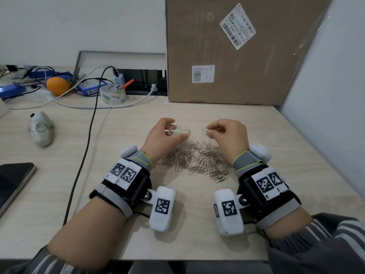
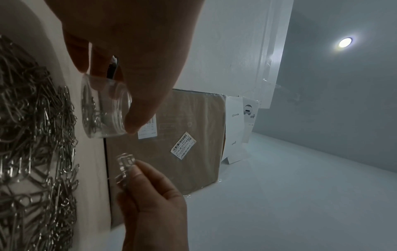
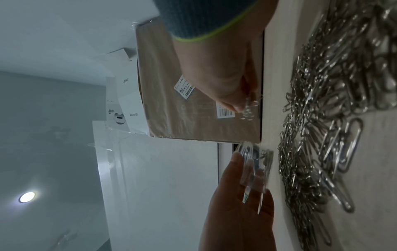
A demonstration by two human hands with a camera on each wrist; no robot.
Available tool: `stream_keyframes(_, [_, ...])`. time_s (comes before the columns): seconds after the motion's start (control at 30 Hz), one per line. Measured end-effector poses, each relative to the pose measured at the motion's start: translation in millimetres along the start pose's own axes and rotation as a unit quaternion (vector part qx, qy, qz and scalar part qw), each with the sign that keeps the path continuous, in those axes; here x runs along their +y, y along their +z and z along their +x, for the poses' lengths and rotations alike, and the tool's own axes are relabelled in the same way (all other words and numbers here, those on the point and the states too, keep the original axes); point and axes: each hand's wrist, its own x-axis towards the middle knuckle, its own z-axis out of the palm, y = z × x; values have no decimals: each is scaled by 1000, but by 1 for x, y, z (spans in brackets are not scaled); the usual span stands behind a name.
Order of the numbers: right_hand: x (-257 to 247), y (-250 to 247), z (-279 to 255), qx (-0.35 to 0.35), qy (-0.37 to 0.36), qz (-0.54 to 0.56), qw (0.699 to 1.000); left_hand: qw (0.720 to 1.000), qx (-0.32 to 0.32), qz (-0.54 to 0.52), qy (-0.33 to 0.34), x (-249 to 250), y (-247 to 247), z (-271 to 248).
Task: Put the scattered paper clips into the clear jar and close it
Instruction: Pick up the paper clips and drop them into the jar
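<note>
A small clear jar (image 1: pixel 186 131) stands open-mouthed on the table, and my left hand (image 1: pixel 177 129) grips it between thumb and fingers. In the left wrist view the jar (image 2: pixel 105 107) shows clips through its wall; I cannot tell whether they lie inside or behind it. My right hand (image 1: pixel 209 131) pinches a few paper clips (image 1: pixel 205 133) just right of the jar's mouth, above the table. They also show in the left wrist view, the held clips (image 2: pixel 124 163), and in the right wrist view, the held clips (image 3: pixel 249 107). A pile of silver paper clips (image 1: pixel 197 161) lies scattered between my wrists.
A big cardboard box (image 1: pixel 237 56) stands behind the jar, and a white partition (image 1: pixel 325 95) closes the right side. At back left are a tape roll (image 1: pixel 112 93), an orange (image 1: pixel 57 86) and cables (image 1: pixel 88 135). A plush toy (image 1: pixel 40 128) and a dark tablet (image 1: pixel 13 180) lie left.
</note>
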Motion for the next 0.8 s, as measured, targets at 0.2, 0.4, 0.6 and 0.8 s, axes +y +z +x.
stream_keyframes(0.2, [-10, -3, -1, 53, 5, 151, 987, 997, -77, 12, 17, 4, 7, -7])
stream_keyframes(0.4, [-18, 3, -8, -32, -31, 167, 985, 991, -125, 28, 45, 7, 11, -11])
stream_keyframes(0.6, [-19, 1, -11, -32, -53, 125, 990, 993, -108, 22, 49, 8, 11, -12])
stream_keyframes(0.8, [-3, -11, -3, 3, 48, -25, 999, 998, -45, 14, 38, 5, 7, -8])
